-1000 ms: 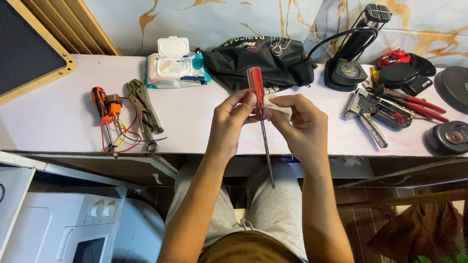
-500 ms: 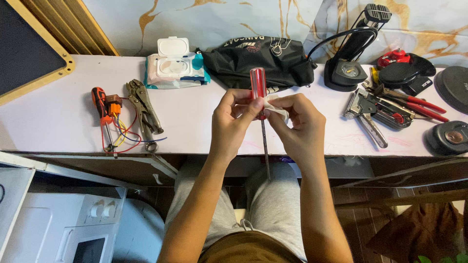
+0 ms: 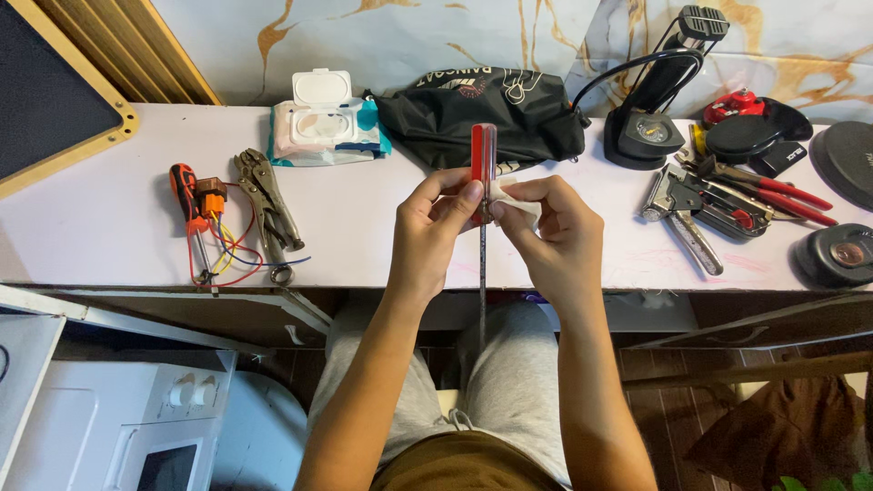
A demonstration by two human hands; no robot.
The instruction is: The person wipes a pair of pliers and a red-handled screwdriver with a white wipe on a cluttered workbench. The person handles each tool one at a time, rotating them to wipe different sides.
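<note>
Upright above the near edge of the pale pink table [image 3: 109, 227], the red-handled long-shaft screwdriver [image 3: 483, 164] is clamped at its handle base by the left hand [image 3: 435, 227], while the right hand [image 3: 550, 232] pinches a small white wipe [image 3: 509, 195] against it. Likely risk: the slick handle slipping, its metal tip dropping toward the lap.

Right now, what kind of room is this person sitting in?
Probably a home workbench or hobby repair corner. Locking pliers, a pile of hand tools and an orange screwdriver with loose wires lie on the table.
</note>
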